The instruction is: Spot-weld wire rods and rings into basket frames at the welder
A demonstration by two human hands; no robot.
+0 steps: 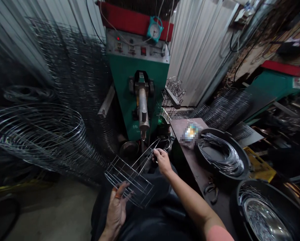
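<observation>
A wire rack point(132, 177) with a grid body and long bent wires reaching toward the machine is held over my lap. My left hand point(118, 204) grips its near edge from below, with orange bands round a finger. My right hand point(162, 160) is closed in a pinch at the long wires on the right; whether a separate small piece is between the fingertips cannot be made out. Just beyond stands a green spot welding machine point(120, 77), its metal arm and electrode tip point(143, 129) pointing down near the rack's far end.
Stacks of wire rings point(64, 134) crowd the left. At right, a bench point(187, 157) bears a black tub point(245, 160) of wire coils and pliers point(211, 192). Another black tub point(234, 204) holds a metal bowl point(278, 214) of short wires. Bent wire frames point(173, 92) stand beside the machine.
</observation>
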